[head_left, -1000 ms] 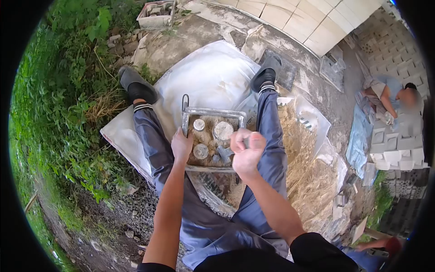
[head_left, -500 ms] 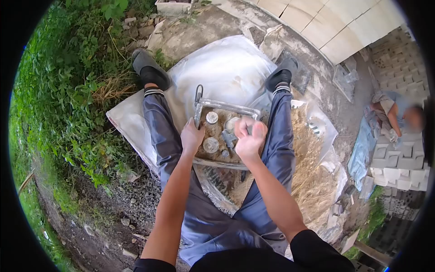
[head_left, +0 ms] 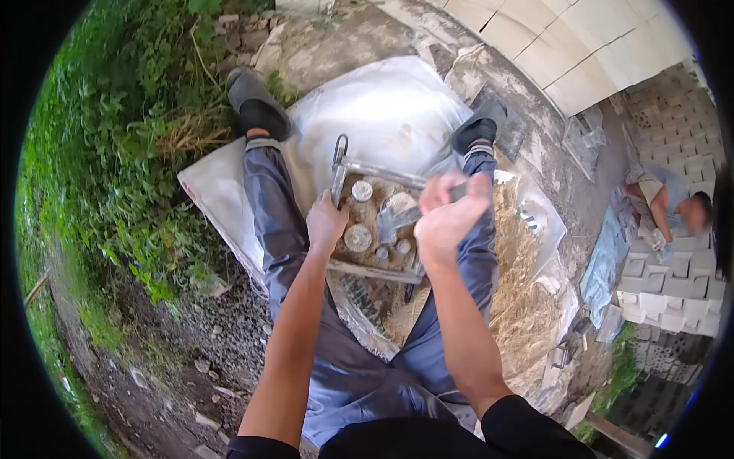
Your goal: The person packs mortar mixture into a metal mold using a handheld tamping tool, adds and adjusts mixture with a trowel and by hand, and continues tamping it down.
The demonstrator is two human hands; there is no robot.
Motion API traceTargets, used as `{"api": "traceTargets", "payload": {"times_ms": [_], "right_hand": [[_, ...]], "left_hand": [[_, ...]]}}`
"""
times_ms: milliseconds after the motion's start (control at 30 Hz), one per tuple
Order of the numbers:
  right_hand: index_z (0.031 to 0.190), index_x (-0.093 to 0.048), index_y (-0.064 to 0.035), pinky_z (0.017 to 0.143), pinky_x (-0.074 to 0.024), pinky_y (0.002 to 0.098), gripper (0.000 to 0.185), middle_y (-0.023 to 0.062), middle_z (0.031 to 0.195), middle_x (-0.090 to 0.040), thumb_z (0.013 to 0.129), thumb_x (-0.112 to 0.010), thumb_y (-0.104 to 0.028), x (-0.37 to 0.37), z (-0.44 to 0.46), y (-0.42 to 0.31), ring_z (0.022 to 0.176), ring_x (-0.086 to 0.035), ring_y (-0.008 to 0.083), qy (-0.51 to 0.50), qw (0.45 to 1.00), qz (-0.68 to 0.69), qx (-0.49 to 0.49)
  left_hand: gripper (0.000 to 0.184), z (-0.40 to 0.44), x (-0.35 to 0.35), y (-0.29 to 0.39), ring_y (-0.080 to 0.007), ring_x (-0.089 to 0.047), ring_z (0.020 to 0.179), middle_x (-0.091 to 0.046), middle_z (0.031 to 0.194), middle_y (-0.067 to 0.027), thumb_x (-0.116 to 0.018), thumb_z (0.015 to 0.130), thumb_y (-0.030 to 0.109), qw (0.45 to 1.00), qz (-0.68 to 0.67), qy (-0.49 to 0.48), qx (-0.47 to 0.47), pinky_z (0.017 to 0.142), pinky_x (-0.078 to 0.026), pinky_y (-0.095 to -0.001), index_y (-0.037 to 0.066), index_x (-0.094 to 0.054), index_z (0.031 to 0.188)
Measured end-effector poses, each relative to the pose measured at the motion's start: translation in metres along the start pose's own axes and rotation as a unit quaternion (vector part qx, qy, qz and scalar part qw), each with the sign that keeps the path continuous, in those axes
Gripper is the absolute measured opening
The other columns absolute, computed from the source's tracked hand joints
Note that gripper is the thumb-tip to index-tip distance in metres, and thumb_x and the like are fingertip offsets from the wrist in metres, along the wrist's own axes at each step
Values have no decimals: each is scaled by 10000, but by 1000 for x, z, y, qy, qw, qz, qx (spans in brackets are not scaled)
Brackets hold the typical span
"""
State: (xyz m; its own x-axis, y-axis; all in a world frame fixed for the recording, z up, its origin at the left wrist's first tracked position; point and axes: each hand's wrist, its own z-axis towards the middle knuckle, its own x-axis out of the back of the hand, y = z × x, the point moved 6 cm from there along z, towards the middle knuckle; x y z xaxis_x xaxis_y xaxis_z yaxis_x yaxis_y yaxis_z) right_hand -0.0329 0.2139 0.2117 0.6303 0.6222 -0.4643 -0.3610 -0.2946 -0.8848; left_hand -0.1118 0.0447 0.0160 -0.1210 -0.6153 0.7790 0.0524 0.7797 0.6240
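Note:
Between my legs a metal frame [head_left: 375, 271] with a wire loop at its upper left corner holds sandy material and several round pale pieces, one of them a disc [head_left: 357, 238]. My left hand [head_left: 326, 223] is closed on the frame's left side. Over the right part of the frame, my right hand [head_left: 453, 218] is wrapped round the handle of a flat grey tool [head_left: 388, 224], partly blurred by motion. The tool's blade lies over the sandy material, beside a pale round piece [head_left: 399, 203].
White sheeting [head_left: 367, 99] lies under the frame. Loose sand [head_left: 520, 275] is heaped right of my right leg. At the far right a person [head_left: 665, 203] sits by stacked pale blocks [head_left: 665, 291] and a blue sheet [head_left: 602, 268]. Green plants [head_left: 99, 168] grow on the left.
The view has shifted, and the frame appears further right and slightly tilted. My right hand has moved right, and more of the tool shows. My left hand stays on the frame.

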Motion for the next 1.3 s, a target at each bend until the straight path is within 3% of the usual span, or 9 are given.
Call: {"api": "traceTargets", "payload": {"times_ms": [67,133,200,333,467,733,967,1100,1300], "right_hand": [[520,-247,-85,415,-176,267,500,-7,486,-260,866,-420,-401,4,-7,12,431,-247,91,33,998,40,-27],[526,-250,-108,385,-200,289,486,2,467,-263,888,-379,-405,9,-25,34,400,-259,112,26,973,-193,127],[530,-260,-107,396,-214,289,473,0,472,-254,898,-343,-393,-4,-19,31,408,-269,111,-24,991,-84,103],[510,-305,-113,401,-209,260,542,-5,447,-266,942,-270,-438,-1,-11,-4,399,-283,104,96,990,-92,44],[541,-277,-104,400,-222,253,552,-4,489,-293,917,-413,-484,18,-34,38,410,-307,104,90,976,-130,152],[558,-415,-39,420,-219,244,509,3,492,-337,864,-540,-427,-10,-15,45,420,-311,90,-348,933,42,-81],[524,-302,-69,372,-219,271,447,44,492,-339,914,-449,-231,-1,-27,-14,386,-308,152,-237,956,172,34],[534,-346,-30,390,-220,261,494,42,484,-343,905,-490,-323,22,-42,36,397,-303,119,-178,982,58,28],[531,-372,-26,369,-220,276,510,55,484,-366,918,-485,-338,12,-37,-7,387,-319,126,-214,962,166,33]], "left_hand": [[277,-2,-2,-3,-421,-587,846,-613,886,-231,-614,722,202,1000,-4,-6,3,752,-471,-490,-5,-529,887],[272,-2,2,1,-419,-586,844,-612,884,-231,-614,723,199,1000,-9,-2,-13,753,-471,-490,-4,-526,882],[269,0,3,2,-420,-582,846,-610,882,-234,-614,726,197,1000,-4,2,-9,752,-468,-492,-3,-524,881],[330,0,-4,-4,-415,-571,916,-608,936,-238,-660,711,218,1000,-4,-22,19,784,-457,-478,-8,-542,922],[266,-3,3,6,-414,-584,854,-610,881,-229,-604,737,206,1000,-10,2,-20,755,-466,-493,-1,-521,881],[299,-2,4,-1,-415,-580,885,-613,916,-227,-638,719,202,999,-28,-10,26,769,-464,-481,0,-539,915],[290,-1,1,-4,-416,-579,887,-614,910,-231,-626,722,203,999,-19,-24,29,778,-461,-479,-6,-532,900],[284,-5,4,-1,-416,-574,902,-610,920,-234,-624,731,204,999,-26,-26,27,784,-457,-478,-10,-533,895],[295,2,6,5,-419,-571,905,-610,930,-235,-642,722,205,999,-22,-25,18,784,-457,-476,-12,-536,891]]}}
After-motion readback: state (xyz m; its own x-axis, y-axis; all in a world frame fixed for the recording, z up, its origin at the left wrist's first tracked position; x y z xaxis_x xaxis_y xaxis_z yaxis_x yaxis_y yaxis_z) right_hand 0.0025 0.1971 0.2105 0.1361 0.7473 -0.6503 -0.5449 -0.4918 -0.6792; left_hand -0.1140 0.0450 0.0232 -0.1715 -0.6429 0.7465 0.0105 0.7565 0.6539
